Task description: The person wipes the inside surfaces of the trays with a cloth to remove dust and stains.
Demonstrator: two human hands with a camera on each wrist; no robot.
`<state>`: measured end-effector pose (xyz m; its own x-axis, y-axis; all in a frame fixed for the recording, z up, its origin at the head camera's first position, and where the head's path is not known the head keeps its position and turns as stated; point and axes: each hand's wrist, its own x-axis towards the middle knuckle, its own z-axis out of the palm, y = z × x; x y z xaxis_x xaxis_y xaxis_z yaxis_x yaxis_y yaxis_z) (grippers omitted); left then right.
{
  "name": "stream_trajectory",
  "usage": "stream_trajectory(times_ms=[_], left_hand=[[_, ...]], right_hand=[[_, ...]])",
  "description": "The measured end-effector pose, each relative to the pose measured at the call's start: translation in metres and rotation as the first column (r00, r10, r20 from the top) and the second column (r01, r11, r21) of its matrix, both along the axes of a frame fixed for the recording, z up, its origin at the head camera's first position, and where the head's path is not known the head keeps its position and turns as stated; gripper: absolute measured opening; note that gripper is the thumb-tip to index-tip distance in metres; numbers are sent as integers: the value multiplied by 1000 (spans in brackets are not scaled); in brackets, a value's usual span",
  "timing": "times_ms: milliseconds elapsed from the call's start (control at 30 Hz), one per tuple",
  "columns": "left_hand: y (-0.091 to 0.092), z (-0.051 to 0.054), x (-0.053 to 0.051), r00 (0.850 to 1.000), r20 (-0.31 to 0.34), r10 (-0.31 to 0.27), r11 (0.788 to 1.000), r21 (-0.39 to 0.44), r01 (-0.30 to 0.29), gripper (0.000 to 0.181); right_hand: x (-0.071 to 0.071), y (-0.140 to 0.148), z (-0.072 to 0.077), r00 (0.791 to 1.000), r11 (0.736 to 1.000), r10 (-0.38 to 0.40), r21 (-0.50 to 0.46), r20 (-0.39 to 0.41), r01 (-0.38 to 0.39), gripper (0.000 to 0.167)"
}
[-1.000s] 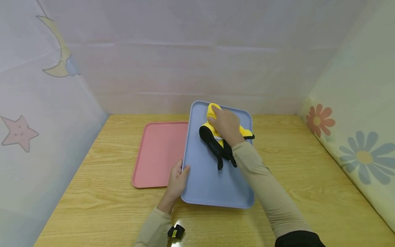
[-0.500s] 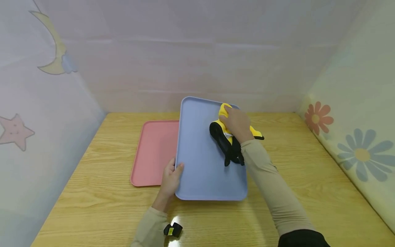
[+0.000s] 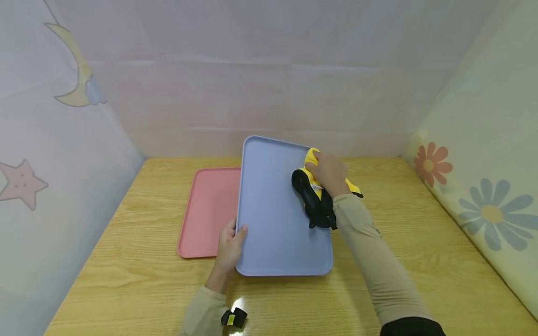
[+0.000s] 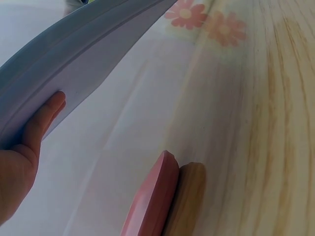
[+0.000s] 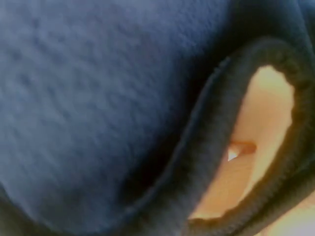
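My left hand [image 3: 230, 247] grips the left edge of a blue tray [image 3: 273, 205], thumb over the rim. The tray is held tilted up off the table. In the left wrist view, the left hand's fingers [image 4: 56, 101] lie against its underside. My right hand [image 3: 329, 172] holds a soft yellow-and-black plush item [image 3: 308, 189] over the tray's right side. Black parts of it hang down, and a white tag shows on it. Up close in the right wrist view, its dark fuzzy fabric [image 5: 88, 98] fills most of the picture and hides the right fingers.
A pink tray [image 3: 210, 214] lies flat on the wooden table [image 3: 138, 266], left of the blue tray and partly covered by it. Printed sheets with a moon, a star and flowers [image 3: 491, 214] wall in the table at the back and sides.
The plush item has moved right across the blue tray with my right hand. My left hand and the tray have shifted a little to the left.
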<state>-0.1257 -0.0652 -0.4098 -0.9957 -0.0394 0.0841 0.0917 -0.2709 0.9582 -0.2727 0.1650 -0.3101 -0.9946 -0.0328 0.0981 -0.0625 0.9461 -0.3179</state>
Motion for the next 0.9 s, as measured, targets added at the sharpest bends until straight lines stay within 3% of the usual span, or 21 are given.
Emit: stream_trajectory(times_ms=[267,900], left_hand=[[0,2,-1,1000,-8,-4,1000,0,4,28],[8,6,-1,999,-33,11,1000,-24,-12,29]], right_hand=[[-3,-9,-4,999,1000,-9,-25,-37,8,54],[8,-66,7,985,987,122,-91,-126,-134,54]])
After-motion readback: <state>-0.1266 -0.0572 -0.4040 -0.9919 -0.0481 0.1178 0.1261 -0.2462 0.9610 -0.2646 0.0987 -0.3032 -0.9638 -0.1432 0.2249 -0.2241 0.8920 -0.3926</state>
